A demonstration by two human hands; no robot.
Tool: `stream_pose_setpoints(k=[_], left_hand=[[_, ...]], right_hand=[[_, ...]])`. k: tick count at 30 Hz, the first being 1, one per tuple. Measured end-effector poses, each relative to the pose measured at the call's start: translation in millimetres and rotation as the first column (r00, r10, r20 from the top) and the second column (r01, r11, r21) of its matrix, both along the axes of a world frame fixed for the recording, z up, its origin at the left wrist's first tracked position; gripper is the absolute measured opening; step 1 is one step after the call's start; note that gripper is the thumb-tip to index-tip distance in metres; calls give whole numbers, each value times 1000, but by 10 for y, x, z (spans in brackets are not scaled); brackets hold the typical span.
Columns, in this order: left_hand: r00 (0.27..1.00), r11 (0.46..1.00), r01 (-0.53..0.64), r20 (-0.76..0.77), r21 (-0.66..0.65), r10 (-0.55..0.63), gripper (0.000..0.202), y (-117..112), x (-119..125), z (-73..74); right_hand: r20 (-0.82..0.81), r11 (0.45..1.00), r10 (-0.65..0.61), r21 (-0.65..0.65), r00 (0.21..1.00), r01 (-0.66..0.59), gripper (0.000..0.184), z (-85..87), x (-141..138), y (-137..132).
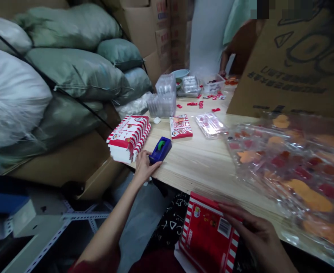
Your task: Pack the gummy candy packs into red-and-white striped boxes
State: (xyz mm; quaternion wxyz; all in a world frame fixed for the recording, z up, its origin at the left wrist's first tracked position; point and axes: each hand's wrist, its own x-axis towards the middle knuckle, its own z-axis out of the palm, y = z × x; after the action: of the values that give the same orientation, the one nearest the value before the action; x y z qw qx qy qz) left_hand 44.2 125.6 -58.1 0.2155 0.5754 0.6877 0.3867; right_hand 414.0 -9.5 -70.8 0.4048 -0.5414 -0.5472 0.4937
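Observation:
My left hand point(144, 165) reaches out to the left and grips a blue tape dispenser point(160, 149) on the wooden table point(195, 159), its fingers curled round the near end. Just left of it lies a stack of red-and-white striped flat boxes point(129, 138). My right hand point(255, 231) holds a red-and-white striped box point(206, 237) over my lap at the table's near edge, fingers laid across its barcode side.
Clear plastic trays with red and orange pieces point(294, 167) cover the right. A filled red box point(180, 126), clear tray stacks point(164, 98) and small red packets point(201, 103) lie farther back. A large cardboard box point(297, 57) stands right; sacks point(70, 72) pile left. Another person point(235, 41) works at the far end.

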Motion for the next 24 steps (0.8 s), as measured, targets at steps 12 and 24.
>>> stream_pose_setpoints(k=[12,24], left_hand=[[891,965,66,451,-254,58,47,310,-183,37],[854,991,-128,504,-36,128,33,-16,-163,-249]], right_hand=[[22,997,-15,71,1000,13,34,-268,256,-154],[-10,984,-106,145,994,107,29,237,-105,-146]])
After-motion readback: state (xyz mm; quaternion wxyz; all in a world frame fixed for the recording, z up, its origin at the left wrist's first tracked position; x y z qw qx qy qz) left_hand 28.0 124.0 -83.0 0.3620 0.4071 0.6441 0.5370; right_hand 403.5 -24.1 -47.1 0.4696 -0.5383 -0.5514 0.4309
